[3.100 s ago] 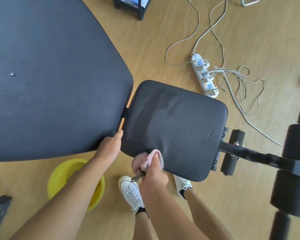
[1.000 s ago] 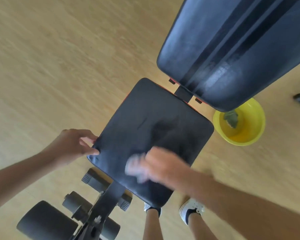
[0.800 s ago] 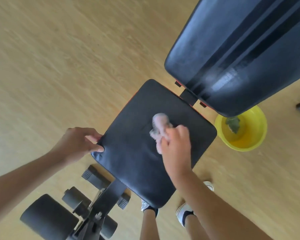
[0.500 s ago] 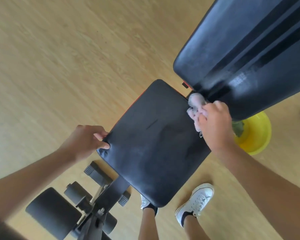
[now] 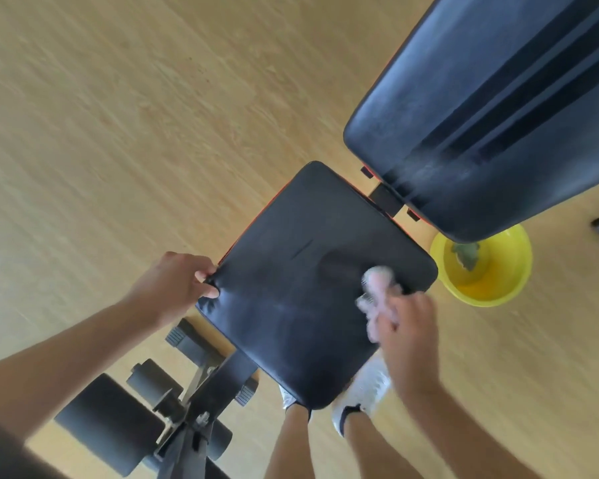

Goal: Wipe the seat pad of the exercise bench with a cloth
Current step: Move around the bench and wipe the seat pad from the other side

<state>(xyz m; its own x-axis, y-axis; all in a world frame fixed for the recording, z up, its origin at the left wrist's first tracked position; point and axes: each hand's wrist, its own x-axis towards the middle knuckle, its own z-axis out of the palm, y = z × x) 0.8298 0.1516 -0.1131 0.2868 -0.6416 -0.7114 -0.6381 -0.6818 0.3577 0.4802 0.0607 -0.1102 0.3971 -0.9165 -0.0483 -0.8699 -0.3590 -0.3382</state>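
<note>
Half a second ago the right hand [image 5: 407, 335] was up at the far edge of the seat pad [image 5: 301, 288], by the backrest [image 5: 491, 108]; now it has come back toward the near right corner, blurred with motion. It is closed around the pink cloth [image 5: 376, 288], which presses on the pad's right side. The left hand [image 5: 173, 288] is clamped on the pad's left corner, fingers curled over the edge. The pad lies between the two hands. A yellow basin [image 5: 498, 271] sits on the floor just beyond the pad's right corner, partly under the backrest.
</note>
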